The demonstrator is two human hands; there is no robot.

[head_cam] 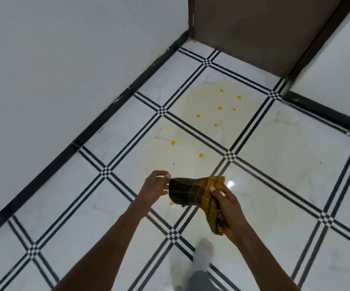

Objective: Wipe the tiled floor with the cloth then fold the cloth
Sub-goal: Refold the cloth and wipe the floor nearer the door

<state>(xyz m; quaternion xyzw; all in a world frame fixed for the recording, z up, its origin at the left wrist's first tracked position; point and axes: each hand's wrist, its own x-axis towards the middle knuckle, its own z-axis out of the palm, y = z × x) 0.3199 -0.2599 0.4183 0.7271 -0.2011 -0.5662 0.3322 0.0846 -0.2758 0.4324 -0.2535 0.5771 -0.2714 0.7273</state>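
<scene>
Held up off the tiled floor [275, 164], between both hands: a dark and mustard checked cloth [193, 193], bunched, limp. Looks light, soft, floppy, probably absorbent; no stiffness to count on, so best taken by an edge or a gathered handful. Left hand [154, 189] pinching the cloth's left end with fingertips, other fingers loose. Right hand [225, 208] closed around the other end, thumb on top. Beyond the hands: yellow drops [219, 108] scattered across a pale wet smear on the tiles. Further off, a brown door [254, 28] and dark skirting. Below the hands, a foot [203, 255], blurred. Nothing blocking the way to the spill.
</scene>
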